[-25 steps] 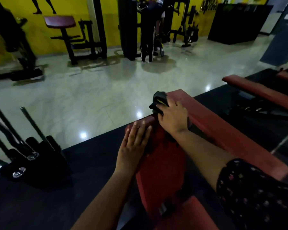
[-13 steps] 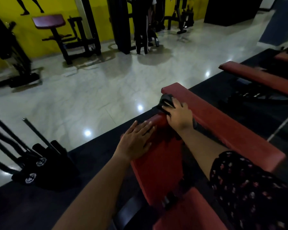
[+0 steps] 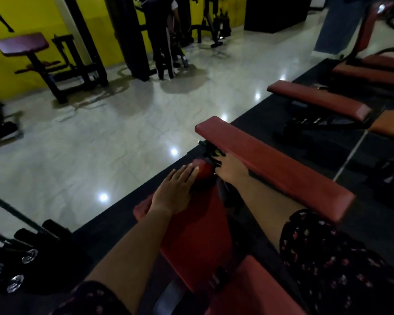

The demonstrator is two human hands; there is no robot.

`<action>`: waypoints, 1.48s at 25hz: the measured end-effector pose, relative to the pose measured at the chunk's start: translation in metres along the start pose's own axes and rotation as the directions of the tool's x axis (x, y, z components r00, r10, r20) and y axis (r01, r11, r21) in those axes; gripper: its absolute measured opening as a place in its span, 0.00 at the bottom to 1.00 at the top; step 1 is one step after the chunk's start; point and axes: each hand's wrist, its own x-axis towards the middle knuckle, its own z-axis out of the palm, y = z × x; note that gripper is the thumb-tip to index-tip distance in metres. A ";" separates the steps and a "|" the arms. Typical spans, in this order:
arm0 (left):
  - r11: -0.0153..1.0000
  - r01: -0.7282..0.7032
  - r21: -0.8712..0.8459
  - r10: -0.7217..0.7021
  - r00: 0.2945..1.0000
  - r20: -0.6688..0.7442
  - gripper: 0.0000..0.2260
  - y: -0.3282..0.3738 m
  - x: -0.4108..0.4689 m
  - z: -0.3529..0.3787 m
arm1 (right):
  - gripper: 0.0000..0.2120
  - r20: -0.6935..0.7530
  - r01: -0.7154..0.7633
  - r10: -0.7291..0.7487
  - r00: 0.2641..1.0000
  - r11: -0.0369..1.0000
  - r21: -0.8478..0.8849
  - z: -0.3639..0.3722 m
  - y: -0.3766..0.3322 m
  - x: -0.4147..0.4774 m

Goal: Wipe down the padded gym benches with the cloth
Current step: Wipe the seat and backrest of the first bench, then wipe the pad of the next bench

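The person is leaning over a red padded bench (image 3: 198, 228) whose back pad is sloping up and away from the camera. The left hand (image 3: 175, 189) is lying flat on the upper part of that pad, with the fingers straight and close together, pointing toward the pad's top end and holding nothing. The right hand (image 3: 231, 170) is reaching past the top of the same pad with its fingers curled round a dark, bunched cloth (image 3: 211, 155). The cloth is sitting in the gap between the top end of the near pad and the side edge of a second bench (image 3: 275, 162), a long red pad running diagonally to the right. It is too dark to tell whether the cloth is pressing on that side edge or on the metal frame just under it.

A dark sleeve (image 3: 328, 258) with a small flower print is covering the right upper arm, and both forearms are bare. A third bench (image 3: 316, 98) is standing well apart, farther right, with an orange pad (image 3: 389, 126) just beside its near end. All the benches are standing on a black mat (image 3: 123, 214), which is bordering a glossy pale tiled floor (image 3: 123, 137) that is reflecting ceiling lights. At the lower left, a dark rack of bars (image 3: 21, 244) with shiny round ends is resting on the mat. Across the floor, a stand with a maroon pad (image 3: 23, 43) and several dark machines are lining a yellow wall (image 3: 37, 17).
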 end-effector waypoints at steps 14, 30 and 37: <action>0.995 -0.095 0.014 0.093 0.987 0.133 0.36 0.001 -0.011 -0.019 | 0.23 0.197 -0.282 0.322 0.926 0.937 -0.204 0.004 0.022 -0.147; 0.551 -0.814 -0.181 0.834 0.532 0.145 0.25 0.252 -0.081 -0.063 | 0.37 -0.024 -0.869 0.882 0.471 0.469 0.160 0.036 0.074 -0.467; 0.342 -0.922 -0.181 0.938 0.325 0.120 0.22 0.372 -0.143 -0.078 | 0.18 0.024 -0.927 0.978 0.208 0.189 0.325 0.048 0.103 -0.605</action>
